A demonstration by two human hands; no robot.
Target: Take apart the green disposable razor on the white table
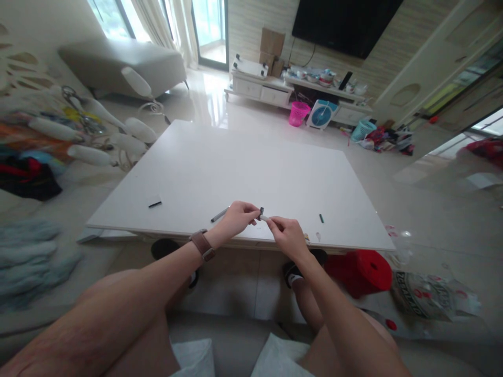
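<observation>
Over the near edge of the white table [251,162], my two hands meet. My left hand [239,217], with a brown watch band on the wrist, pinches a small black piece [262,211] between thumb and fingers. A short white piece [264,218] is pinched in my right hand [286,233], its tip touching or very near the black piece. Both are too small to name. Beside my left hand lies a grey pen-like stick [219,214], partly hidden. To the right of my right hand are a small dark green stick [321,218] and a small pale item [318,236].
A white piece with a black strip [154,204] lies on the table's left. A red roll [367,272] and a printed plastic bag [428,296] stand on the floor at right. A lamp with white shades [137,128] rises beyond the left edge.
</observation>
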